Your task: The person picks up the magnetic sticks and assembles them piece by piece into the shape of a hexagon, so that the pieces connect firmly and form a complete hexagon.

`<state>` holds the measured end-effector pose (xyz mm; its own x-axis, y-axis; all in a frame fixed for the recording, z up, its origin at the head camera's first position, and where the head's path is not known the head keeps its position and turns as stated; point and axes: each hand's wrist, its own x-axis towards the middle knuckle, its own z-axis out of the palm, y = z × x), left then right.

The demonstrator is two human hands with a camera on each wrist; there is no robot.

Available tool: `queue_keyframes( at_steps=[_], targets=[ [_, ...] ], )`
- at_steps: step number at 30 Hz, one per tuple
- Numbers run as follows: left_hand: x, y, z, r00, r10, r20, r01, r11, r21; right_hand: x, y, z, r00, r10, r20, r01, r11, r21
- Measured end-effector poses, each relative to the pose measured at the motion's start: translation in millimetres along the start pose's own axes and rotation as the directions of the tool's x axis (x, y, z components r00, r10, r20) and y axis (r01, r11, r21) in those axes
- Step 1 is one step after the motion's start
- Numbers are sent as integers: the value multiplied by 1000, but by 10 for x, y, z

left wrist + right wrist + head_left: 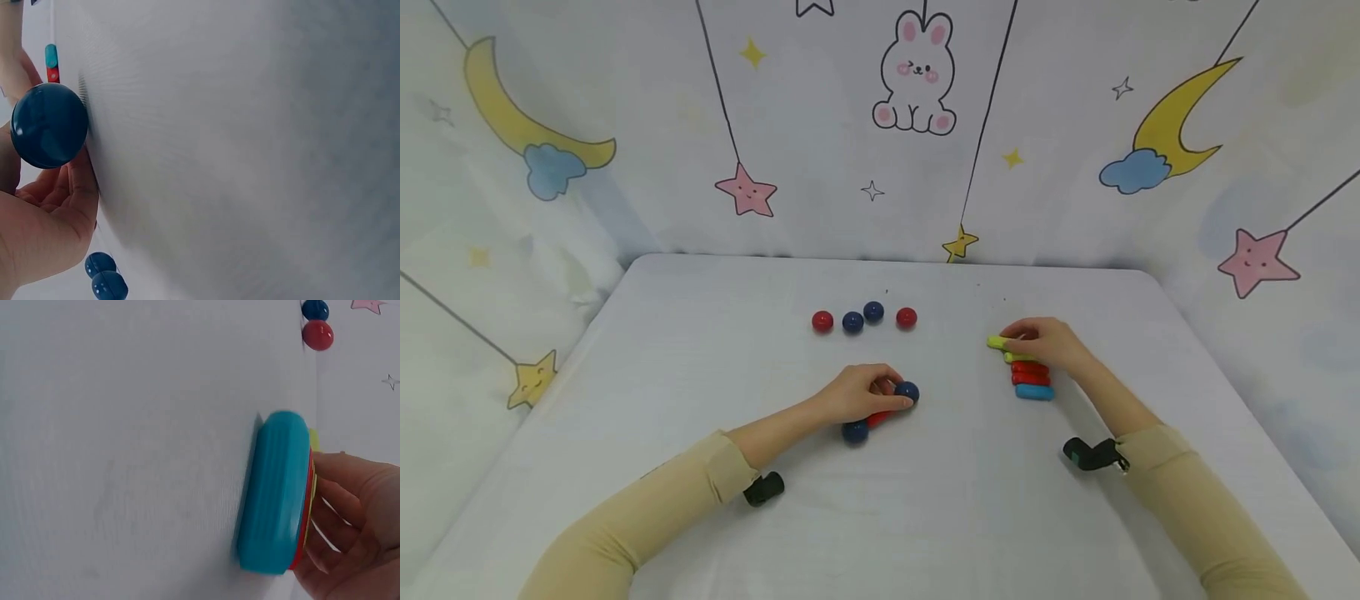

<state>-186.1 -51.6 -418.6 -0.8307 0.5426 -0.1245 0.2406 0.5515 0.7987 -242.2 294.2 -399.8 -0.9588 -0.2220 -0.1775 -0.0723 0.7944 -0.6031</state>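
My left hand (857, 393) pinches a dark blue ball (907, 392) between thumb and fingers. Under that hand, a red stick (878, 418) runs from this ball toward a second blue ball (854, 432), which looms large as the near blue ball (50, 125) in the left wrist view and covers part of the fingers. On the right, my right hand (1047, 343) pinches a yellow-green stick (997, 342) at the far end of a row. Nearer in that row lie another yellow-green stick (1011, 357), red sticks (1030, 373) and a blue stick (1034, 392).
Farther back on the white table (715, 333) sit a red ball (822, 322), two blue balls (853, 322) close together and another red ball (906, 317). A printed cloth (820, 108) hangs behind the table. Black wrist cameras (765, 488) stick out below both sleeves.
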Motion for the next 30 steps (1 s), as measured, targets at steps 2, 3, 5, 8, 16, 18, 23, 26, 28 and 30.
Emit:
queue_keyframes(
  at_steps=[2,3,5,8,16,18,23,26,28,30],
  targets=[
    [-7,1,-2,1000,1,1,-1,1000,-2,24,-66,67,999,-47,0,47,999,-16],
    [-11,2,-4,1000,3,1,-3,1000,-3,32,-103,107,997,-76,-2,76,997,-22],
    [-20,4,-5,1000,3,1,-3,1000,-1,37,-189,197,990,-144,-3,144,989,-32],
    [-32,-1,-12,1000,5,-4,-5,1000,5,26,-325,341,966,-260,10,260,965,-33],
    [-64,-1,-33,1000,-12,-18,12,1000,17,3,-572,642,862,-495,109,496,868,22],
    [-74,-2,-39,1000,-13,-19,13,1000,17,1,-619,686,845,-520,126,520,854,32],
    [-95,-13,-51,1000,-12,-11,12,1000,13,-17,-701,749,825,-543,157,542,839,51],
    [-106,-19,-57,1000,-12,-5,12,1000,7,-28,-748,761,822,-546,164,545,837,57],
    [-111,-24,-59,1000,-13,-3,13,1000,4,-29,-777,763,820,-547,167,545,836,60],
    [-115,-30,-60,1000,-14,-3,14,1000,2,-25,-798,765,821,-543,174,542,838,62]
  ],
)
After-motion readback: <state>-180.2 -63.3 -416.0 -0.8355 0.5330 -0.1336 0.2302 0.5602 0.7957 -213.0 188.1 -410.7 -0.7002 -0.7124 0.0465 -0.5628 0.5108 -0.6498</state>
